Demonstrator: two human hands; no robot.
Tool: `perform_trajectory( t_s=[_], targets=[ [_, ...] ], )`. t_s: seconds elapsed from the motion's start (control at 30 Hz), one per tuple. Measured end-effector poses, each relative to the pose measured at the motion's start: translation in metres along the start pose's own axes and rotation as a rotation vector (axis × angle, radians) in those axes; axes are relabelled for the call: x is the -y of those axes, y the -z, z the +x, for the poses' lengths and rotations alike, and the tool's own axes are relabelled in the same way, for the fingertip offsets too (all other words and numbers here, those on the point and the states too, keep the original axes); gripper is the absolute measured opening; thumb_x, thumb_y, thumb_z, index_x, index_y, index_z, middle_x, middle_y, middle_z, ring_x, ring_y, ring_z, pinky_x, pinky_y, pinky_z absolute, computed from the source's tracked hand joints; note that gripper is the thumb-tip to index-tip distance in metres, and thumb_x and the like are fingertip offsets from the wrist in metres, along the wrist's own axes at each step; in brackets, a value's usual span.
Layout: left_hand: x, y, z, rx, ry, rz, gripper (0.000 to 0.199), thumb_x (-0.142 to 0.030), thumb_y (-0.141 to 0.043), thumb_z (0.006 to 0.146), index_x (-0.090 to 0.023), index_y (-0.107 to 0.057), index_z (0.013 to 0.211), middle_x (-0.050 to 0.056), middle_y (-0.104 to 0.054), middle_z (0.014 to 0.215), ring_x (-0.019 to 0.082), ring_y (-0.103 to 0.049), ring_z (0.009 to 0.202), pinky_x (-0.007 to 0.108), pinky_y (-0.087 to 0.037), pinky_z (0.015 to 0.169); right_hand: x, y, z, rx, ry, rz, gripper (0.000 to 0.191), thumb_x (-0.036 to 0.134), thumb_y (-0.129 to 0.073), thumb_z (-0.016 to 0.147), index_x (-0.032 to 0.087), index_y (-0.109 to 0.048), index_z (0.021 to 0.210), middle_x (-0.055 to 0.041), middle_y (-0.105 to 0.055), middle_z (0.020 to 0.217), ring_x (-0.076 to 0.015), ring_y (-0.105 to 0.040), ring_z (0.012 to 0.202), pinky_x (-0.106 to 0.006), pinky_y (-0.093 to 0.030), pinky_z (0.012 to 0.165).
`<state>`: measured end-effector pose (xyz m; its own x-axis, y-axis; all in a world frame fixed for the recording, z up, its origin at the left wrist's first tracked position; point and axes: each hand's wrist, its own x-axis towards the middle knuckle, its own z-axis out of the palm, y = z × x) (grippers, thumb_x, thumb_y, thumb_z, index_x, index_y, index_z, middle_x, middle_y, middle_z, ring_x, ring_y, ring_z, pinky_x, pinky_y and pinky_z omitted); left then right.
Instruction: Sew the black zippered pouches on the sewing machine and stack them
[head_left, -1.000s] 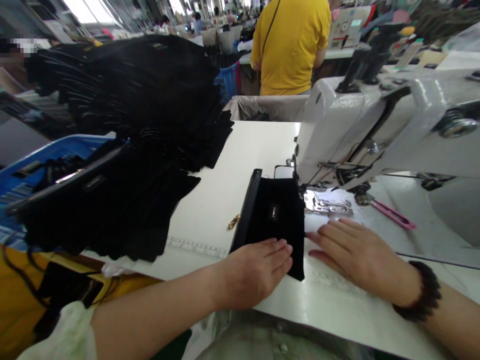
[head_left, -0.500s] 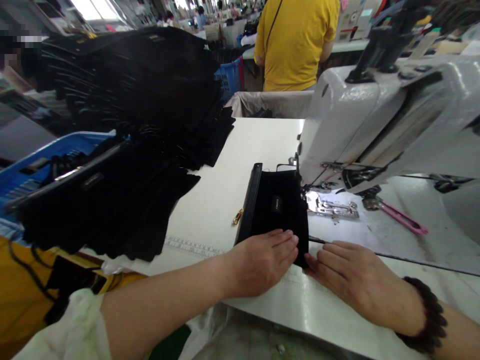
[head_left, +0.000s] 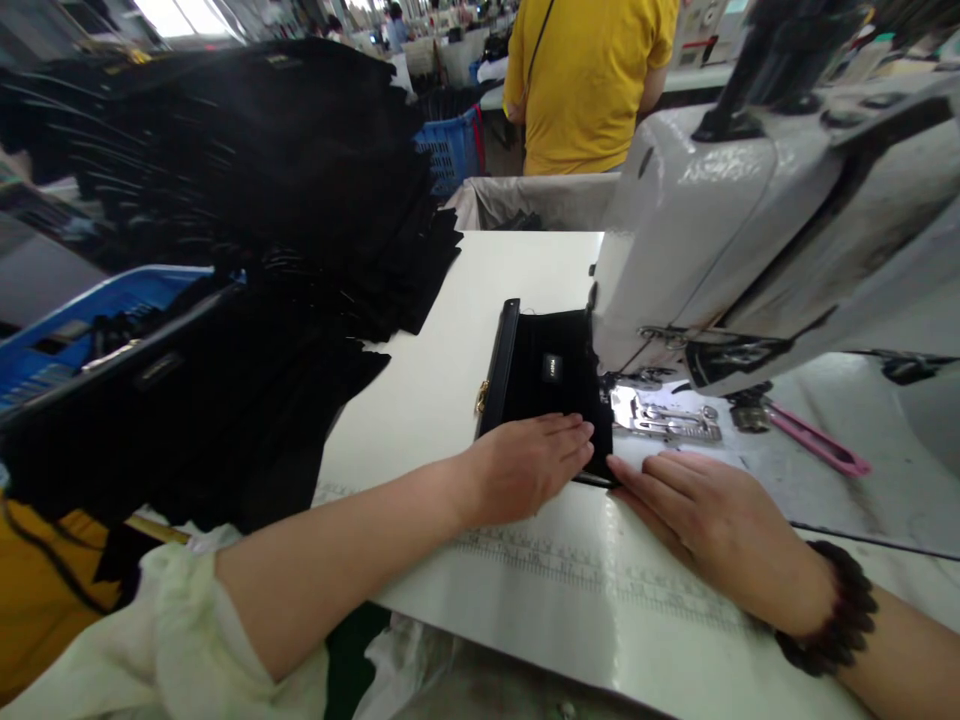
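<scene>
A black fabric bag panel (head_left: 532,345) lies on the white sewing table, with a stiff shiny band along its left side, a small label near its middle and a gold clasp (head_left: 481,397) at the band. Its right edge runs under the head of the sewing machine (head_left: 675,220), beside the lit metal needle plate (head_left: 667,415). My left hand (head_left: 525,465) rests flat on the near part of the panel, fingers together and stretched out. My right hand (head_left: 712,520) pinches the panel's near right corner at its fingertips; the thumb is mostly hidden.
A tall pile of black pieces (head_left: 247,170) stands at left beside a blue basket (head_left: 105,305). Pink thread snips (head_left: 821,440) lie right of the needle plate. Printed ruler marks (head_left: 562,560) cross the table's front. Behind the table, a person in a yellow shirt (head_left: 592,80) stands beyond a cloth-lined bin (head_left: 570,200).
The bag panel has slid away from me along the machine, and both hands have moved forward with it. The camera view has shifted slightly.
</scene>
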<state>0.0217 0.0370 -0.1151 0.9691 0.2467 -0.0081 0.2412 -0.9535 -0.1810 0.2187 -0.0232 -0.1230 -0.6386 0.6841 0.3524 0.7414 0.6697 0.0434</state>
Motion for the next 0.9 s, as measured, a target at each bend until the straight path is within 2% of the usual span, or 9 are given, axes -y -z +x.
perform_trajectory(
  t_s=[0.27, 0.5, 0.73, 0.9],
  targets=[
    [0.018, 0.003, 0.017, 0.109, 0.012, 0.048, 0.036, -0.017, -0.039, 0.085, -0.007, -0.047, 0.119, 0.009, -0.045, 0.127, 0.017, -0.039, 0.119, 0.027, -0.029, 0.101, -0.005, -0.004, 0.0, 0.009, -0.117, 0.005, 0.033, 0.029, -0.034, 0.089, 0.007, -0.057, 0.097, -0.0038, -0.054, 0.062, -0.0147, -0.05, 0.055, -0.027, -0.036, 0.049],
    [0.032, 0.0, 0.028, 0.11, 0.04, 0.065, 0.034, -0.015, -0.04, 0.085, -0.006, -0.048, 0.117, 0.009, -0.047, 0.125, 0.014, -0.04, 0.118, 0.023, -0.027, 0.101, -0.004, -0.003, 0.001, 0.034, -0.134, 0.046, 0.034, 0.03, -0.033, 0.088, 0.008, -0.058, 0.096, -0.0047, -0.054, 0.064, -0.0162, -0.052, 0.057, -0.028, -0.037, 0.05],
    [0.038, -0.005, 0.035, 0.093, 0.128, 0.034, 0.032, -0.013, -0.038, 0.086, -0.006, -0.048, 0.116, 0.01, -0.052, 0.119, 0.014, -0.044, 0.114, 0.023, -0.032, 0.097, -0.005, -0.002, 0.002, 0.04, -0.142, 0.06, 0.035, 0.032, -0.031, 0.089, 0.01, -0.058, 0.095, -0.0032, -0.053, 0.061, -0.0143, -0.049, 0.053, -0.027, -0.036, 0.049],
    [0.038, -0.002, 0.037, 0.102, 0.173, -0.004, 0.032, -0.015, -0.037, 0.087, -0.006, -0.049, 0.116, 0.009, -0.054, 0.117, 0.015, -0.048, 0.11, 0.021, -0.036, 0.092, -0.005, -0.002, 0.003, 0.031, -0.136, 0.049, 0.036, 0.031, -0.03, 0.09, 0.01, -0.058, 0.095, -0.0036, -0.054, 0.062, -0.0139, -0.05, 0.054, -0.027, -0.037, 0.049]
  ],
)
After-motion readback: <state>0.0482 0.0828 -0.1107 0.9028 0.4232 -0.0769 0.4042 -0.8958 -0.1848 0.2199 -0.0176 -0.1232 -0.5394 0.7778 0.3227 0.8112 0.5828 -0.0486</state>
